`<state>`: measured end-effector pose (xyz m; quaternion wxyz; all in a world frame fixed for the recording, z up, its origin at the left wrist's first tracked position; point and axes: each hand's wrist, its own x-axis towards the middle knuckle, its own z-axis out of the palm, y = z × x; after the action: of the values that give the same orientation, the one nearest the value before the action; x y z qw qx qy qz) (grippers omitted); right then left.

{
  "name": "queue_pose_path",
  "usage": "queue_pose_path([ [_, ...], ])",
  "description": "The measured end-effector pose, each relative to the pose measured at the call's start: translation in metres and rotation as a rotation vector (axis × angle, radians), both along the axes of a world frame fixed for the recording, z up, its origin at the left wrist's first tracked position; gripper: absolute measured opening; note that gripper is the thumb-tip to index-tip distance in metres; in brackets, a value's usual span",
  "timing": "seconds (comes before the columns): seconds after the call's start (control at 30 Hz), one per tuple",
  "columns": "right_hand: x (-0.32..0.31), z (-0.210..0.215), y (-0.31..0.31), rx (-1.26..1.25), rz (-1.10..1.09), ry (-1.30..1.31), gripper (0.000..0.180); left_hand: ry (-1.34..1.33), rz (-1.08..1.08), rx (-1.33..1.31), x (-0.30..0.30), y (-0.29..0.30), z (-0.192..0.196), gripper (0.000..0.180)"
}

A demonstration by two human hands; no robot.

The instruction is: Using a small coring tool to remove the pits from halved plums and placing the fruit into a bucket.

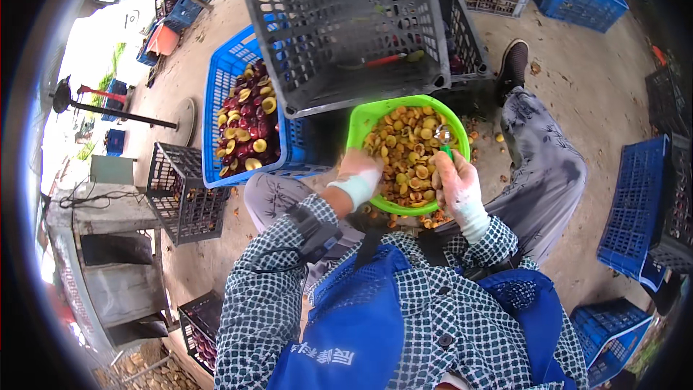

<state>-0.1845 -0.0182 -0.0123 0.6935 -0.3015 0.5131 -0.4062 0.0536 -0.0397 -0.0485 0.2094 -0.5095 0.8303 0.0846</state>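
A bright green basin (354, 130) stands between my legs, filled with small yellow-brown fruit pieces (408, 148). My right hand (458, 188), in a whitish fingerless covering, is closed round the green handle of a small metal-headed spoon (442, 134). Its head is over the right part of the basin. At the basin's left rim is my left hand (359, 173), also partly covered in white; motion smears its fingers, and whether it holds anything is unclear. Left of the basin, a blue crate (214, 126) holds dark red fruit (249, 119), many pieces cut open and showing yellow flesh.
A black crate (346, 90) rests tilted just beyond the basin, with a red-handled tool (385, 60) inside. Other crates stand around, including a blue one (635, 202) at right and a black one (189, 191) at left. Fruit scraps litter the floor beside the basin.
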Motion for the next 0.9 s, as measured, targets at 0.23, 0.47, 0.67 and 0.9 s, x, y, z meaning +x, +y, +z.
queue_pose_path([
  [0.23,0.001,-0.008,0.005,-0.105,0.097,0.153,0.038,1.198,0.790,0.475,-0.004,-0.010,0.016,0.039],
  [0.47,0.009,-0.011,0.016,-0.491,0.330,0.597,0.039,2.066,1.005,0.754,-0.031,0.018,0.035,0.039],
  [0.67,0.016,-0.011,0.023,-0.507,0.363,0.648,0.038,2.108,0.980,0.505,-0.048,0.027,0.020,0.040],
  [0.9,0.022,-0.010,0.026,-0.497,0.304,0.562,0.039,2.385,1.155,0.676,-0.071,0.031,0.035,0.036],
])
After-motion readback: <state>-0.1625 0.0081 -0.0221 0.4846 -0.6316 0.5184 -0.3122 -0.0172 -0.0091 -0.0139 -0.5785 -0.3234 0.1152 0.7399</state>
